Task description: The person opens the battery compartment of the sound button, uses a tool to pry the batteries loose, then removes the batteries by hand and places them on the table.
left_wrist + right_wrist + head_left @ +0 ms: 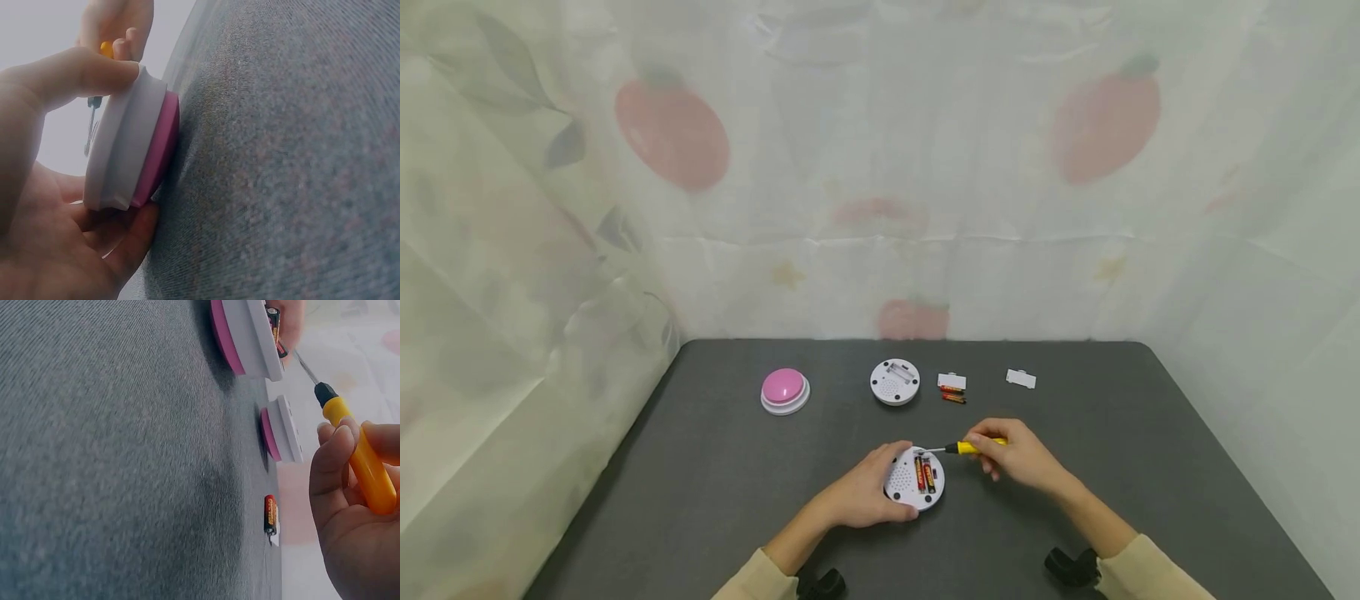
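My left hand (867, 490) grips a round white button device (904, 492) by its edge, thumb and fingers on opposite sides. It lies upside down, its pink dome (159, 150) facing the table. Two red-and-black batteries (925, 475) sit side by side in its uncovered compartment. My right hand (1017, 452) holds a yellow screwdriver (362, 459) with a black collar by the handle. The thin metal shaft (933, 450) points left, its tip at the upper end of the battery compartment. In the left wrist view the device's underside is turned away from sight.
Behind stands a second upside-down button device (895, 382) with its compartment bare. A pink button (783, 387) sits upright at the left. Right of centre are a white cover (952, 380), two loose batteries (953, 395) and another white cover (1021, 378). A patterned curtain (880, 167) hangs behind the grey table (737, 500).
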A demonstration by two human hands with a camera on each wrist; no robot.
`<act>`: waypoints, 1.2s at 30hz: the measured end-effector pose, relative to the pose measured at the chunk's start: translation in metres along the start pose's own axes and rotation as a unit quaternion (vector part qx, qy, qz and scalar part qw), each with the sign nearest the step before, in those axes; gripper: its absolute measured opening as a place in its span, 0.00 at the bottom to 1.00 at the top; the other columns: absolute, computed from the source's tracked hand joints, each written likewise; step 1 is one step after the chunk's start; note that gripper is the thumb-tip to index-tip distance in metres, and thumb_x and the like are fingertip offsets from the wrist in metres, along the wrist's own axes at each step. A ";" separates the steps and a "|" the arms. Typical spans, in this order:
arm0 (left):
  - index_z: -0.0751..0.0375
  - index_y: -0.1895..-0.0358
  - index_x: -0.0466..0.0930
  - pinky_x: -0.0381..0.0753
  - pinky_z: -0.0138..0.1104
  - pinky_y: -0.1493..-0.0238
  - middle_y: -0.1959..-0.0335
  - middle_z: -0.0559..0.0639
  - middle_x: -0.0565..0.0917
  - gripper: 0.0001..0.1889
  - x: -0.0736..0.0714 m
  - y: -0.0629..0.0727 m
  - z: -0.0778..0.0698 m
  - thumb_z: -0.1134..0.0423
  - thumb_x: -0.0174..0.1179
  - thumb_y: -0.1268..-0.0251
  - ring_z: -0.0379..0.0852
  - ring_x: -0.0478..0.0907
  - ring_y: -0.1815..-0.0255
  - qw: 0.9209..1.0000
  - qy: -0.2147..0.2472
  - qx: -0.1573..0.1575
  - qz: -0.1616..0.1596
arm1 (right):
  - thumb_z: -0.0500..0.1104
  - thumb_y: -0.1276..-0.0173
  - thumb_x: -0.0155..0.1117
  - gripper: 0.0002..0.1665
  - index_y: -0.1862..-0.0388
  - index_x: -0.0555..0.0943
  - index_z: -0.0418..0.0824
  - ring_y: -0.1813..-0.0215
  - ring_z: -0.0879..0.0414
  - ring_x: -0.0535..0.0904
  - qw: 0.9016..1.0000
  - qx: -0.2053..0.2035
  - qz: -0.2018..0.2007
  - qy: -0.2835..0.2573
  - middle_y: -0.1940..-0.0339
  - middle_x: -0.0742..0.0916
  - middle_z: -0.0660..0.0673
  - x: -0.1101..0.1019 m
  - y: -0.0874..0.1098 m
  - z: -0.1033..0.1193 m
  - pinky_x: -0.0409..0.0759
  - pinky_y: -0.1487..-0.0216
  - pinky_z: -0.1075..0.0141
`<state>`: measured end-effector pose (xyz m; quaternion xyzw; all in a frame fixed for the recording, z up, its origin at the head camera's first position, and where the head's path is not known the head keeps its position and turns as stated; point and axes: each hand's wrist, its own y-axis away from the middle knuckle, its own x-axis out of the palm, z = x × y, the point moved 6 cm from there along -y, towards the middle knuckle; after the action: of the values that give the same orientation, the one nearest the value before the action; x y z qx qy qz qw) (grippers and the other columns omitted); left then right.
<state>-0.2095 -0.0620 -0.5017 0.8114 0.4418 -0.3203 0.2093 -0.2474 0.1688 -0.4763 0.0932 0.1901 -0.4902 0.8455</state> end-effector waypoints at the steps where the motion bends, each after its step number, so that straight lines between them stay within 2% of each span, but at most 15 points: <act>1: 0.61 0.25 0.62 0.70 0.41 0.41 0.37 0.50 0.73 0.49 0.000 0.000 0.000 0.45 0.73 0.49 0.44 0.69 0.43 1.000 0.000 0.001 0.000 | 0.45 0.23 0.61 0.13 0.55 0.83 0.35 0.78 0.55 0.77 1.000 0.002 -0.006 -0.002 0.73 0.83 0.37 -0.001 0.001 0.000 0.81 0.74 0.61; 9: 0.61 0.24 0.62 0.70 0.40 0.42 0.38 0.50 0.73 0.49 0.000 -0.001 -0.001 0.46 0.73 0.49 0.45 0.69 0.43 1.000 0.002 0.002 0.003 | 0.46 0.23 0.61 0.15 0.50 0.82 0.35 0.76 0.52 0.77 0.999 0.029 -0.038 -0.009 0.71 0.82 0.37 -0.021 0.014 -0.009 0.80 0.70 0.62; 14: 0.61 0.24 0.61 0.69 0.41 0.40 0.36 0.50 0.72 0.50 0.000 -0.001 0.001 0.46 0.74 0.49 0.45 0.69 0.41 1.000 0.001 0.000 -0.001 | 0.47 0.25 0.64 0.14 0.50 0.82 0.37 0.74 0.51 0.77 0.998 0.046 -0.046 0.005 0.72 0.82 0.40 -0.033 0.020 -0.017 0.80 0.68 0.60; 17: 0.61 0.25 0.62 0.69 0.42 0.38 0.35 0.51 0.72 0.50 0.001 -0.001 0.001 0.46 0.74 0.50 0.46 0.68 0.40 1.000 -0.002 0.003 -0.007 | 0.46 0.28 0.67 0.14 0.50 0.83 0.39 0.72 0.51 0.78 0.997 0.054 -0.048 0.023 0.68 0.83 0.40 -0.038 0.023 -0.019 0.81 0.68 0.59; 21: 0.62 0.25 0.62 0.69 0.43 0.37 0.35 0.52 0.72 0.49 0.002 -0.001 0.000 0.47 0.74 0.50 0.46 0.69 0.39 1.000 -0.004 0.011 -0.012 | 0.42 0.30 0.69 0.14 0.49 0.83 0.38 0.71 0.50 0.78 0.996 0.054 -0.055 0.040 0.62 0.83 0.41 -0.048 0.030 -0.020 0.80 0.69 0.60; 25: 0.62 0.25 0.62 0.69 0.42 0.37 0.35 0.52 0.72 0.49 0.003 -0.001 -0.001 0.47 0.74 0.50 0.46 0.69 0.39 1.000 0.000 0.011 -0.012 | 0.40 0.29 0.68 0.13 0.49 0.82 0.37 0.72 0.52 0.77 0.995 0.040 -0.072 0.064 0.62 0.82 0.42 -0.059 0.036 -0.022 0.78 0.70 0.61; 30: 0.61 0.25 0.62 0.69 0.43 0.38 0.35 0.52 0.72 0.49 0.002 -0.001 -0.002 0.46 0.74 0.50 0.47 0.69 0.39 1.000 -0.001 0.004 -0.012 | 0.38 0.29 0.67 0.10 0.50 0.82 0.39 0.73 0.55 0.76 0.987 0.031 -0.110 0.112 0.62 0.83 0.43 -0.076 0.042 -0.026 0.77 0.71 0.63; 36: 0.61 0.25 0.63 0.69 0.44 0.37 0.35 0.52 0.72 0.49 0.001 0.000 -0.001 0.46 0.74 0.51 0.47 0.68 0.38 1.000 -0.003 0.001 -0.012 | 0.38 0.30 0.68 0.10 0.51 0.83 0.40 0.68 0.55 0.75 0.971 0.035 -0.155 0.179 0.57 0.85 0.44 -0.093 0.048 -0.031 0.75 0.68 0.64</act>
<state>-0.2088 -0.0605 -0.5015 0.8052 0.4508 -0.3259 0.2055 -0.2543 0.2778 -0.4675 0.1783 0.3330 -0.5969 0.7079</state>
